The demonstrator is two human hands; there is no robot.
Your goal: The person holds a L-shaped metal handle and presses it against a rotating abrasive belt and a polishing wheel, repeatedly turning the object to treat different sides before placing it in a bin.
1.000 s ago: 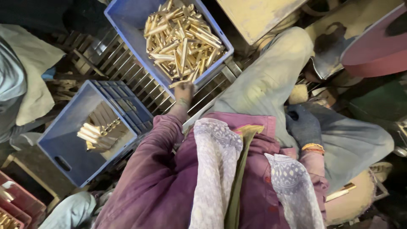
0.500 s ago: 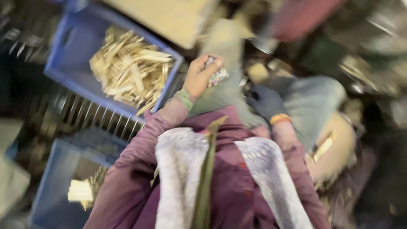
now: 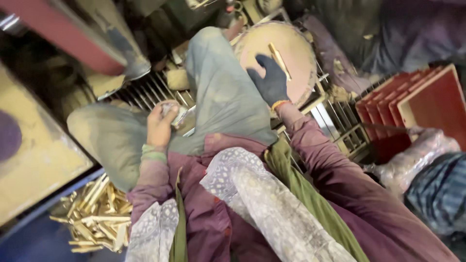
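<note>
My left hand (image 3: 162,126) is bare and closed around a small bunch of brass pieces (image 3: 174,112), resting on my left knee. On my right hand (image 3: 271,81) I wear a dark glove; its fingers are spread and lie on a round pinkish disc (image 3: 291,60), right beside a single brass rod (image 3: 280,60) on that disc. My grey trousers (image 3: 218,97) and purple sleeves fill the middle of the view.
A blue crate holding several brass rods (image 3: 97,218) sits at the lower left. Red crates (image 3: 412,106) stand at the right, above a plastic bag. A metal grate (image 3: 145,92) lies under my legs. A tan slab (image 3: 34,160) is at the left.
The view swung right, away from the blue crates. My left hand came from the crate to my knee with brass pieces. My gloved right hand moved onto the round disc.
</note>
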